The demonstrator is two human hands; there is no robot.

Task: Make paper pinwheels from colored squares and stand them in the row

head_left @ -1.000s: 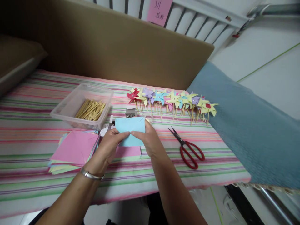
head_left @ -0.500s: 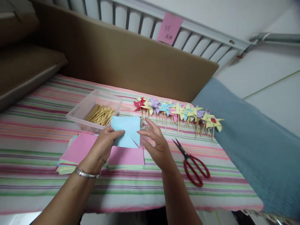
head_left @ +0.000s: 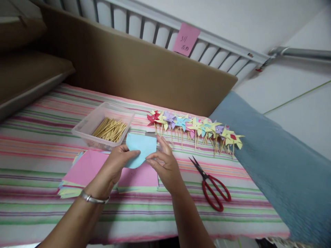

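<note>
Both hands meet over the middle of the striped cloth [head_left: 38,144], holding a light blue paper square [head_left: 141,148] up above it. The left hand [head_left: 116,165] grips the paper's lower left part, thumb on the near face and fingers curled behind. The right hand [head_left: 165,167] pinches the paper's lower right corner between thumb and forefinger and bends it inward, its other fingers loosely spread. The paper stands between the two hands, tilted toward the camera, its bottom edge curved. A silver bangle [head_left: 93,198] sits on the left wrist.

Half a second ago the right hand was open and just beside the paper without gripping it, and the sheet was flat with a cut showing at its corner; now that corner is folded in and the pinch is closed.

Under the hands lie stacks of coloured paper [head_left: 86,168] topped with pink sheets. Beyond the left hand is a clear plastic tub [head_left: 85,124] of wooden sticks [head_left: 110,130]. A row of finished pinwheels [head_left: 196,128] lies beyond the right hand, and red-handled scissors [head_left: 210,184] lie shut to its right.
</note>
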